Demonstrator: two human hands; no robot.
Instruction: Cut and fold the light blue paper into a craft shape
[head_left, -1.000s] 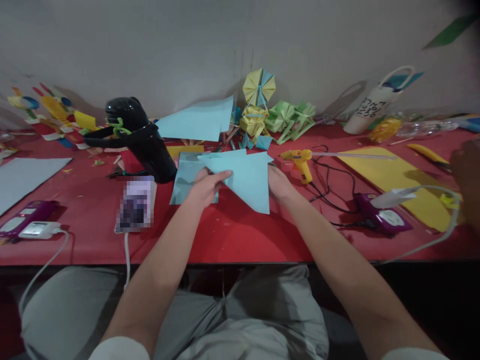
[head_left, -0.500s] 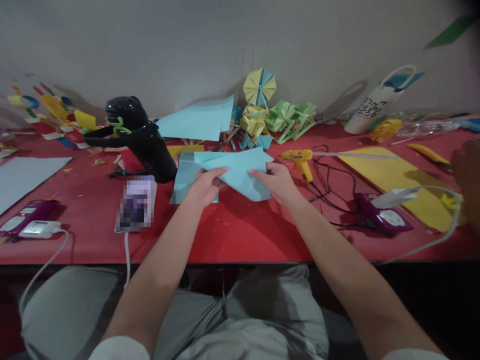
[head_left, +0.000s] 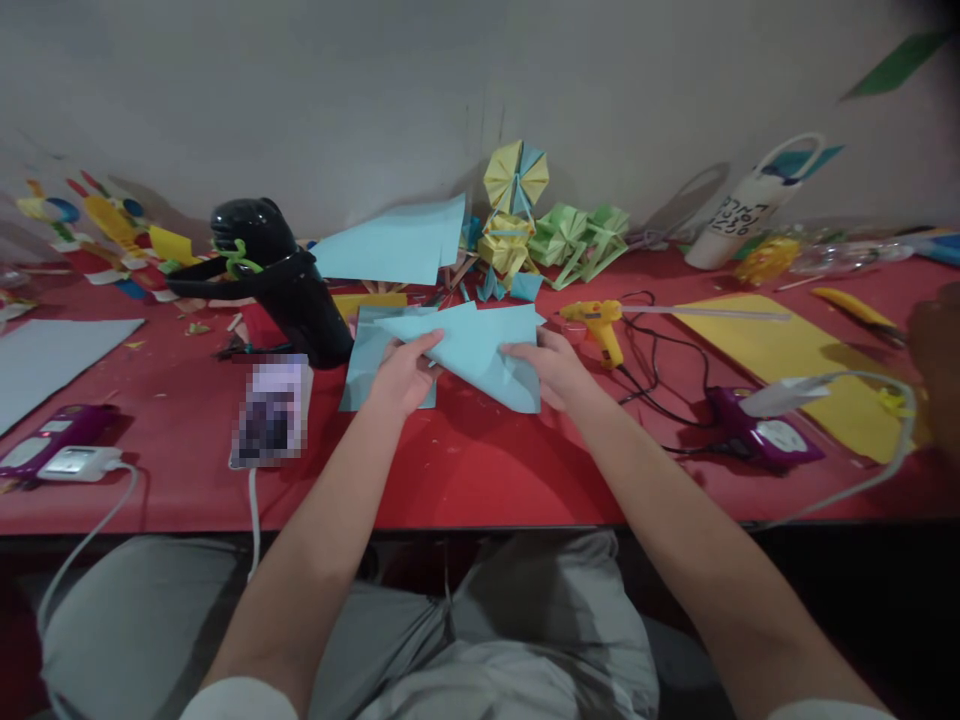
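A light-blue sheet of paper, folded over on a slant, is held up above the red table between my two hands. My left hand pinches its left side, thumb on top and fingers underneath. At the right edge my right hand grips it the same way, its thumb on the upper face. Beneath and to the left lies another light-blue sheet, flat on the table and partly covered by my left hand and the folded paper.
To the right are a yellow glue gun with a black cable, a purple power strip and yellow paper. A black bottle and a phone stand left. Folded paper flowers sit behind. Part of another person shows at the right edge.
The folded paper's lower right corner has dropped slightly and its slanted fold lies a little differently. Both hands keep their hold, with my left hand shifted slightly left.
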